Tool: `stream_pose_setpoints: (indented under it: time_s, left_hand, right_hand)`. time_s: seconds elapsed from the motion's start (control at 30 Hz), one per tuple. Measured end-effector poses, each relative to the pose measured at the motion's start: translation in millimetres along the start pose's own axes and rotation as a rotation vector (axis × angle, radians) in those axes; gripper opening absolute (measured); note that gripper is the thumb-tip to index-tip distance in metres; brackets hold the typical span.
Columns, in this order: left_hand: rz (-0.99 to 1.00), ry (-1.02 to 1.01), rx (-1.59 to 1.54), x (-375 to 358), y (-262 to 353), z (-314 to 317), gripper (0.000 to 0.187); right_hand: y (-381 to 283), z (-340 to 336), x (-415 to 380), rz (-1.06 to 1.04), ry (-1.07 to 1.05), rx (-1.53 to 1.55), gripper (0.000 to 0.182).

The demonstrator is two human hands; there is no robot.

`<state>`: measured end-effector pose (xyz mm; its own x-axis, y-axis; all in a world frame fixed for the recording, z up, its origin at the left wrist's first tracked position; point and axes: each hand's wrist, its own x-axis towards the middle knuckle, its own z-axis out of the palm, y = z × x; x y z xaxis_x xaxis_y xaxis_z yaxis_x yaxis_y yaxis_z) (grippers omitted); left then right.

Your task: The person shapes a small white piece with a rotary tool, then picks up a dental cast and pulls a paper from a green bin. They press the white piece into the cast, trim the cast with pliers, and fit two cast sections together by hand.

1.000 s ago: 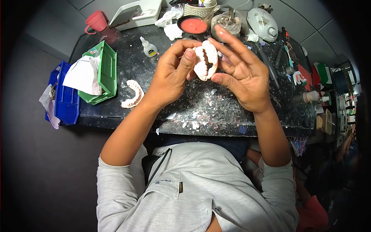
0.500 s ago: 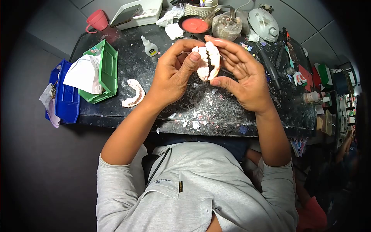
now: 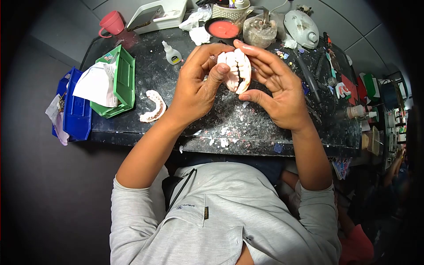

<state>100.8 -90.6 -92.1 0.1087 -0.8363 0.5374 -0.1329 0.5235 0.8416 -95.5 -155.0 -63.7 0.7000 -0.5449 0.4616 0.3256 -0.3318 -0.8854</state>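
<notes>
Two pale plaster dental casts stand on edge with their tooth rows facing each other and a narrow dark gap between. My left hand (image 3: 198, 88) is closed on the left dental cast (image 3: 230, 78), thumb across its near side and fingers behind. The right dental cast (image 3: 245, 70) is gripped by my right hand (image 3: 280, 90) between the fingertips at its top and the thumb at its lower end. A separate U-shaped plaster dental arch (image 3: 155, 107) lies on the black table, left of my left forearm.
Beyond my hands are a white squeeze bottle (image 3: 171, 54), a bowl of pink material (image 3: 223, 29) and a plastic-wrapped container (image 3: 259, 32). A green bin (image 3: 126, 81) and blue bin (image 3: 77, 112) stand left. A black handpiece (image 3: 309, 77) lies right. Scraps litter the table (image 3: 260, 128).
The two dental casts have come closer together, and the gap between their tooth rows is narrower. The left cast has turned slightly. Both forearms stay nearly in place.
</notes>
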Motion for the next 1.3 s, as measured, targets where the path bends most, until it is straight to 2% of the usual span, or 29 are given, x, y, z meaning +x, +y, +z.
stream_pose_setpoints:
  time_s: [0.03, 0.13, 0.3, 0.47, 0.53, 0.57, 0.63, 0.97, 1.07, 1.13, 1.3]
  left_hand:
    - [0.059, 0.013, 0.055, 0.2, -3.4, -0.7, 0.048]
    - [0.062, -0.019, 0.143, -2.1, -0.2, -5.7, 0.051]
    - [0.043, -0.004, 0.092, -2.6, -0.5, -6.7, 0.055]
    - [0.088, -0.052, 0.171, -2.5, -2.3, -6.4, 0.056]
    - [0.04, 0.036, -0.044, -3.1, -0.3, 0.4, 0.037]
    - [0.039, 0.036, -0.044, -3.1, -0.5, -0.7, 0.037]
    - [0.005, -0.034, 0.01, -3.4, -0.7, -4.0, 0.056]
    - [-0.069, -0.036, -0.051, -2.4, 7.6, 0.7, 0.054]
    - [-0.066, 0.015, -0.168, -1.6, 6.4, 2.6, 0.049]
    - [-0.041, -0.031, -0.067, -2.0, 3.5, -1.1, 0.058]
    - [-0.034, -0.064, -0.098, -2.0, 5.4, -1.2, 0.061]
  right_hand:
    - [0.3, 0.4, 0.0, -0.005, 0.0, 0.009, 0.078]
    - [0.3, 0.9, -0.3, -0.018, 0.004, 0.038, 0.077]
    - [-0.8, 0.3, 0.5, -0.024, 0.007, 0.075, 0.076]
    - [-0.7, -0.8, 0.0, -0.044, -0.02, -0.033, 0.073]
    - [-1.6, 0.8, -0.3, -0.04, -0.02, -0.053, 0.072]
    - [-1.9, 1.3, -0.6, -0.036, -0.019, -0.073, 0.071]
    - [-0.2, 0.1, -0.7, -0.053, -0.021, -0.093, 0.071]
    - [-1.0, -0.4, -0.5, -0.072, -0.018, -0.117, 0.069]
    - [-3.1, -0.1, -1.3, -0.055, -0.016, -0.119, 0.069]
    - [-2.7, 0.7, -1.0, -0.05, -0.013, -0.126, 0.068]
    - [1.8, 1.1, -2.0, -0.025, -0.001, -0.091, 0.068]
